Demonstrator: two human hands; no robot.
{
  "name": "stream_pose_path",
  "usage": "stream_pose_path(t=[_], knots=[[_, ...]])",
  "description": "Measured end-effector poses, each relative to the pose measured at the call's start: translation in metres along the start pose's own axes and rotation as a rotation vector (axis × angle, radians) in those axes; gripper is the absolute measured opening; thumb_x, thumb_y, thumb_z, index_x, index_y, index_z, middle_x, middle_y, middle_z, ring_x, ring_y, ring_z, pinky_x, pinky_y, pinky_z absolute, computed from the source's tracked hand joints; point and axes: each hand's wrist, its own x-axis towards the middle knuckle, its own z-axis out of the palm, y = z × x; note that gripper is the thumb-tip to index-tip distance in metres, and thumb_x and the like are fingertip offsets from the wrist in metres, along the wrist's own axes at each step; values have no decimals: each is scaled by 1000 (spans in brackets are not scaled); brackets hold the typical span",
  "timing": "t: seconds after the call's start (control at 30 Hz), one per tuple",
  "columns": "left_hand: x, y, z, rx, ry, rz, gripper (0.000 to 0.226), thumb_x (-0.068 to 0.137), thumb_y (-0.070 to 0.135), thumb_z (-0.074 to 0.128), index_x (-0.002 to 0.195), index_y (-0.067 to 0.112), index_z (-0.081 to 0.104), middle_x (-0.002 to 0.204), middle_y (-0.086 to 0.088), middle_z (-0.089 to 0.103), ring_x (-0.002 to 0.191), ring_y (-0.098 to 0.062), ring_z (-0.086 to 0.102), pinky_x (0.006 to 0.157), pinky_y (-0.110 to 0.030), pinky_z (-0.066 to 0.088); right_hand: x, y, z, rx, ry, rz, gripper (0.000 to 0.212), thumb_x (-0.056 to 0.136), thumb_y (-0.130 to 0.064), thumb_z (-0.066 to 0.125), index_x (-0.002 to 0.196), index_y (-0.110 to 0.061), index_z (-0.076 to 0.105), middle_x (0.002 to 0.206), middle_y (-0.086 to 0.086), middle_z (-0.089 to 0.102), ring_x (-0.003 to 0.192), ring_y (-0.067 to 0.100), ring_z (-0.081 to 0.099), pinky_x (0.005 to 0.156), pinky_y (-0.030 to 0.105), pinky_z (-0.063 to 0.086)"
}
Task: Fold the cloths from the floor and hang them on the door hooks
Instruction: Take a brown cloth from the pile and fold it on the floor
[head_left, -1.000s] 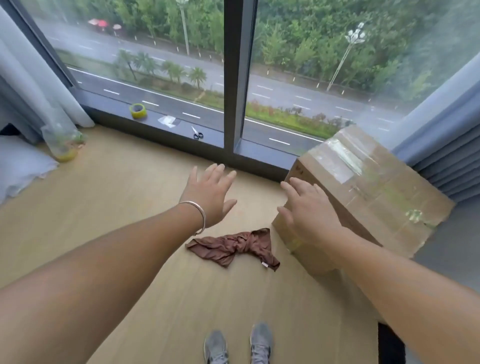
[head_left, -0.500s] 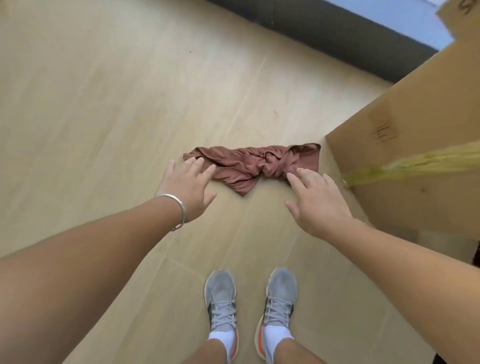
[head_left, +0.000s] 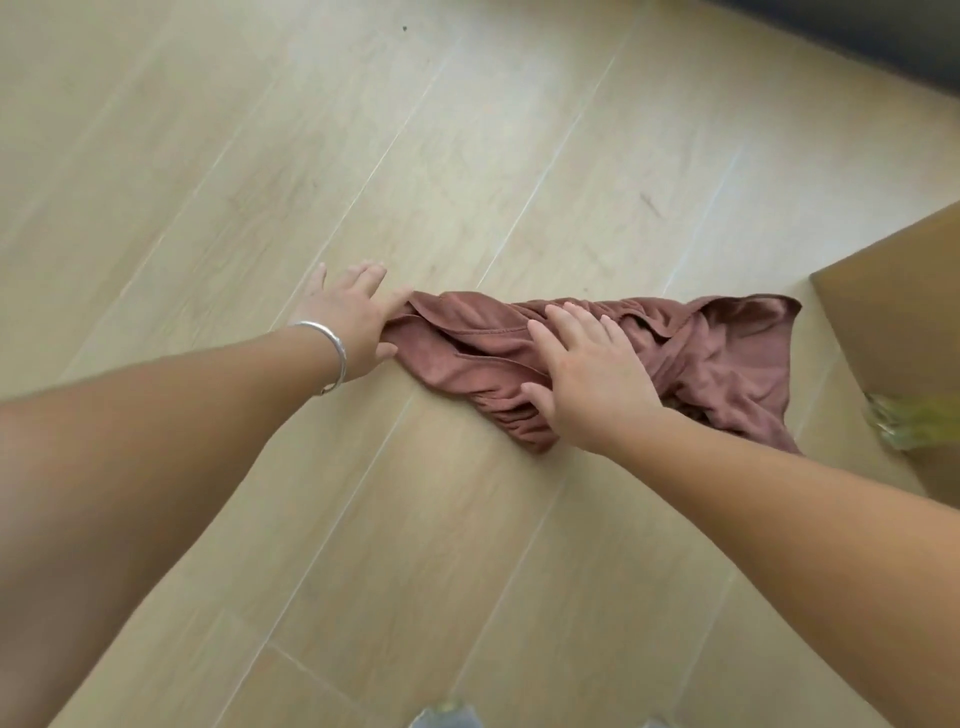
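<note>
A crumpled reddish-brown cloth (head_left: 613, 358) lay on the pale wooden plank floor (head_left: 415, 156) right of the frame's centre, beside a brown cardboard box (head_left: 898, 322) at the right edge. My left hand (head_left: 348, 317), with a silver bangle (head_left: 332, 353) on its wrist, touched the cloth's left end with fingers spread. My right hand (head_left: 587, 374) rested flat on its middle, fingers straight.
</note>
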Motion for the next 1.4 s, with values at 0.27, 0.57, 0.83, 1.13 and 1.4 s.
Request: stream_pose_path(t=[0.27,0.57,0.83,1.13,1.4], knots=[[43,-18,31,14,-32,-32,64,98,54,33,151,38,2,161,2,2,148,-18,-1,116,-54,10,33,11,45,-254,-42,-103,70,96,-60,30,153,-24,12,162,11,2,148,28,-6,117,54,-2],[-22,-45,-8,-158,-10,-44,50,103,30,21,153,32,12,162,6,2,148,-13,1,114,-47,18,11,9,-40,-221,-32,-77,47,101,-25,25,148,-25,28,160,7,18,148,26,5,117,51,1],[-154,-136,-161,-372,139,-114,49,102,29,30,150,36,22,160,7,15,147,-13,12,114,-39,26,-31,-36,-242,89,166,-13,13,89,-14,47,96,-21,56,80,-7,68,79,27,58,66,35,38],[-302,-279,-331,-426,258,-253,52,100,21,38,150,34,27,159,5,22,145,-18,21,113,-43,28,-23,-142,-460,6,329,-205,34,103,-24,35,131,-17,52,136,-1,55,131,24,44,102,42,33],[-439,-404,-382,-440,305,-507,51,100,21,39,149,31,30,158,2,24,144,-20,22,114,-41,25,19,-284,-607,-92,327,-364,31,101,-23,35,122,-15,57,133,0,55,140,19,31,116,41,14]])
